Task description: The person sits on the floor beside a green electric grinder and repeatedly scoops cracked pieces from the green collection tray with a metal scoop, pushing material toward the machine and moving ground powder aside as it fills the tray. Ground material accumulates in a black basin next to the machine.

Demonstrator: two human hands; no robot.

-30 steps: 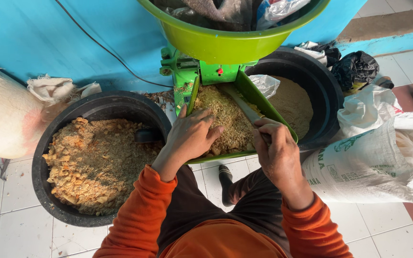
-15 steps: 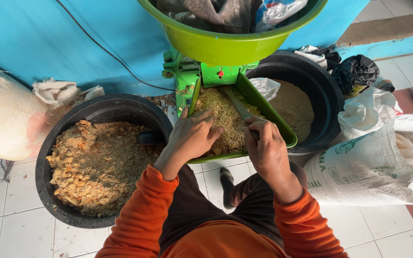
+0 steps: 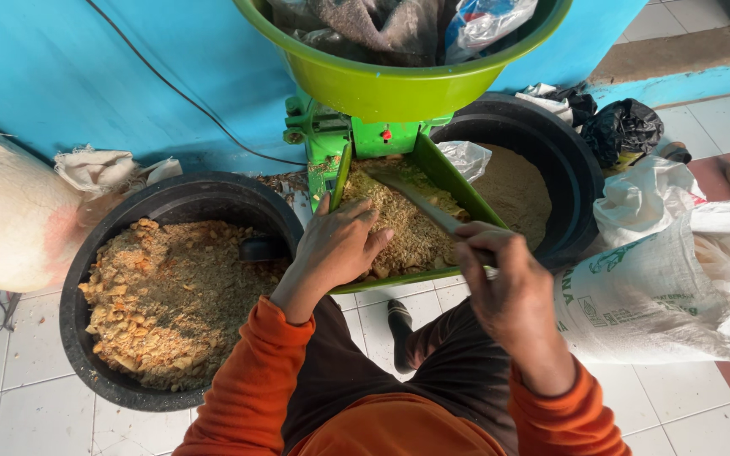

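Note:
A green machine (image 3: 331,135) has a green chute tray (image 3: 443,181) full of crumbly tan mash (image 3: 407,228). My left hand (image 3: 340,247) rests palm down on the mash at the tray's near left side. My right hand (image 3: 507,283) grips the handle of a flat metal scraper (image 3: 420,203), whose blade lies across the mash toward the machine. Both sleeves are orange.
A black tub (image 3: 95,262) of coarse tan crumbs sits at the left, a second black tub (image 3: 568,160) with finer meal at the right. A lime green basin (image 3: 382,89) of cloth and bags sits on top. White sacks (image 3: 661,279) lie right, another sack (image 3: 10,219) left.
My right hand has drawn back toward me and to the right with the scraper. My left hand stays on the mash, shifted slightly lower.

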